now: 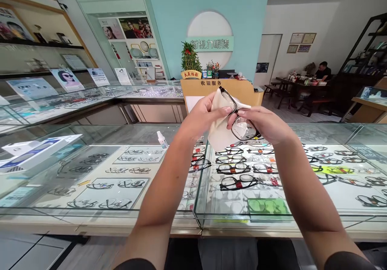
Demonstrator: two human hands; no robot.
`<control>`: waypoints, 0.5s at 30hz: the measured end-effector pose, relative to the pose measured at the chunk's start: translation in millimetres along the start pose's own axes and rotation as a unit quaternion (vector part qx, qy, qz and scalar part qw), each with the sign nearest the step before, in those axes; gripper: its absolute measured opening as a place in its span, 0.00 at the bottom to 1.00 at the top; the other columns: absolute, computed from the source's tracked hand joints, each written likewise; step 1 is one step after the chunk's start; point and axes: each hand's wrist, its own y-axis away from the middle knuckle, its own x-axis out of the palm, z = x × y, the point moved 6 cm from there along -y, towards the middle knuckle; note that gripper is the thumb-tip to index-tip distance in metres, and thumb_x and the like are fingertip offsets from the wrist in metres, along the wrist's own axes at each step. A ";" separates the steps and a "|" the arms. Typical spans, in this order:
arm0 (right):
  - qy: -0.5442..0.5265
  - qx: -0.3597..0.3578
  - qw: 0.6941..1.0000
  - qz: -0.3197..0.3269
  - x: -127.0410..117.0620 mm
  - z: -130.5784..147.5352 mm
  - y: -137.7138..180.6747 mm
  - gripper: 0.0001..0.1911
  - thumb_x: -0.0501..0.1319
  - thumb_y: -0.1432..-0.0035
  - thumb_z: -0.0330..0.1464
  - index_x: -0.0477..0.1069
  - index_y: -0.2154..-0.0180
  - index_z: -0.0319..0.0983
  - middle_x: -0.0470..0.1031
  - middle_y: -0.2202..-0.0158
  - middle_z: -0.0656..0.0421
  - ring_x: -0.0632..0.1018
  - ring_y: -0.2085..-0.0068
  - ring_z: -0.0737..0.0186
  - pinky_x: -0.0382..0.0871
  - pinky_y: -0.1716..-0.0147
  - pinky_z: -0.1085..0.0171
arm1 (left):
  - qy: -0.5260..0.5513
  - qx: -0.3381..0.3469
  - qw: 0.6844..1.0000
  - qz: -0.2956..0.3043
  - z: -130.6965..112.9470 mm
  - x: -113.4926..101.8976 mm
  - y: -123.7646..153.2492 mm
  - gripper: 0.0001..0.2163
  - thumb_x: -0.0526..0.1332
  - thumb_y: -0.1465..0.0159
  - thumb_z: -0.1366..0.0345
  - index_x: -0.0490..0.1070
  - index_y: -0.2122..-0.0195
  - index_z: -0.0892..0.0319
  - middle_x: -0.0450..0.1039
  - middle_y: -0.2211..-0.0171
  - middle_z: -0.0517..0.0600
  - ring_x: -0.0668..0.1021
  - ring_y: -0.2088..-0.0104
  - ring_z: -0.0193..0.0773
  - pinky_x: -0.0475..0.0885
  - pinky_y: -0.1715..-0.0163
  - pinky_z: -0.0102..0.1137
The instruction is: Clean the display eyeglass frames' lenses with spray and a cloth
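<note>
Up in front of me, above the glass display case, both my hands are on a pair of dark-framed eyeglasses (245, 129). My left hand (208, 110) pinches one lens through a pale cleaning cloth (218, 135), its thumb pressed near the bridge. The cloth hangs below that hand and partly shows behind the frame. My right hand (260, 118) grips the frame near the bridge and above the other lens, which shows small printed marks. The glasses are tilted, one rim high on the left and the other lower on the right. Some fingers are hidden behind cloth and frame.
Below my hands, a glass display case (201, 217) holds rows of eyeglasses. On its top stand a small white spray bottle (162, 140) and, far left, a white box (40, 153). A wooden counter (217, 88) with plants stands ahead. A person (323, 73) sits at a table back right.
</note>
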 end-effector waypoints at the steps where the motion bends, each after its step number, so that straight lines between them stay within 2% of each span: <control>1: 0.000 -0.007 1.000 -0.001 -0.7 4.7 -2.1 0.20 0.60 0.27 0.44 0.86 0.62 0.41 0.78 0.66 0.58 0.73 0.66 0.61 0.66 0.63 0.61 | -0.005 0.006 1.000 -0.003 -4.4 -0.2 -1.3 0.21 0.78 0.40 0.55 0.75 0.51 0.59 0.80 0.64 0.48 0.80 0.70 0.35 0.74 0.70 0.29; 5: -0.014 -0.008 1.000 0.015 0.9 8.5 -7.3 0.20 0.61 0.28 0.44 0.86 0.64 0.40 0.77 0.67 0.57 0.73 0.64 0.60 0.68 0.63 0.62 | -0.015 -0.004 1.000 0.013 -3.3 -1.4 -2.9 0.19 0.77 0.39 0.56 0.75 0.53 0.59 0.80 0.67 0.48 0.80 0.71 0.35 0.75 0.70 0.29; 8: -0.029 0.007 0.999 0.027 -0.3 1.4 -10.4 0.20 0.63 0.30 0.45 0.86 0.64 0.39 0.80 0.66 0.56 0.75 0.65 0.60 0.70 0.63 0.62 | -0.003 -0.023 0.999 0.036 6.2 -2.0 -3.5 0.18 0.76 0.38 0.55 0.74 0.57 0.59 0.80 0.70 0.48 0.80 0.72 0.35 0.74 0.72 0.28; 12: -0.061 0.027 0.997 0.032 -4.7 -8.8 -12.9 0.20 0.63 0.30 0.47 0.87 0.62 0.40 0.83 0.64 0.55 0.77 0.63 0.57 0.73 0.63 0.60 | 0.025 -0.040 0.998 0.032 16.9 -3.3 -5.5 0.18 0.73 0.34 0.51 0.71 0.55 0.57 0.79 0.73 0.47 0.80 0.74 0.35 0.72 0.75 0.27; 15: -0.052 0.020 0.998 0.041 -6.3 -9.4 -12.8 0.19 0.63 0.30 0.46 0.87 0.63 0.41 0.84 0.64 0.55 0.78 0.62 0.56 0.73 0.63 0.60 | 0.029 -0.036 0.998 0.031 19.7 -1.0 -7.1 0.18 0.74 0.35 0.51 0.71 0.57 0.57 0.79 0.74 0.47 0.80 0.75 0.35 0.72 0.76 0.27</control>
